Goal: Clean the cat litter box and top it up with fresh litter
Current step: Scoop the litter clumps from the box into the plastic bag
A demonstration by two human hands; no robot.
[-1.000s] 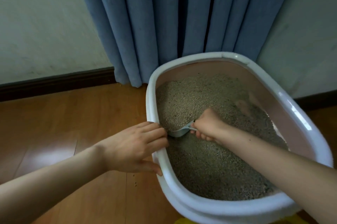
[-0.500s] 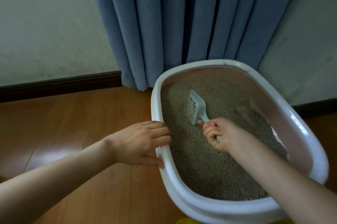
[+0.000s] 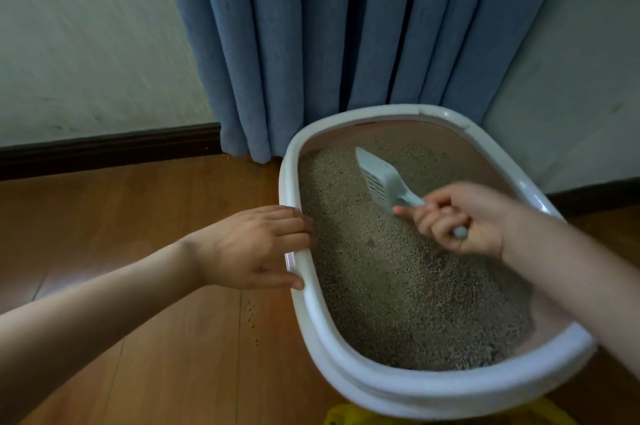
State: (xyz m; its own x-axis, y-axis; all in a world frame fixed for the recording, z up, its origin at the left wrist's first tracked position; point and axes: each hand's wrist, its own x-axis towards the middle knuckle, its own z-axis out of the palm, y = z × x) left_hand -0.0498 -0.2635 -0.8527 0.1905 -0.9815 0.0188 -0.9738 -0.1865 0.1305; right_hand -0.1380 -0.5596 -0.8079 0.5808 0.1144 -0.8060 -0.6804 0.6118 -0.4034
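A white oval litter box [image 3: 349,360] with a pink inner wall stands on the wooden floor, filled with grey-brown litter [image 3: 398,286]. My left hand [image 3: 256,244] grips its left rim, fingers hooked over the edge and thumb on the outside. My right hand [image 3: 460,217] holds the handle of a pale blue slotted scoop [image 3: 379,175]. The scoop's blade is lifted above the litter and points toward the far left of the box. It looks empty.
Blue curtains [image 3: 346,44] hang right behind the box, between pale walls with a dark baseboard [image 3: 104,151]. A few spilled litter grains [image 3: 251,317] lie on the floor left of the box. Something yellow [image 3: 346,417] shows at the bottom edge under the box.
The scoop came up out of the litter, and my right hand has moved it right and slightly away from the left rim. My left hand has stayed on the rim.
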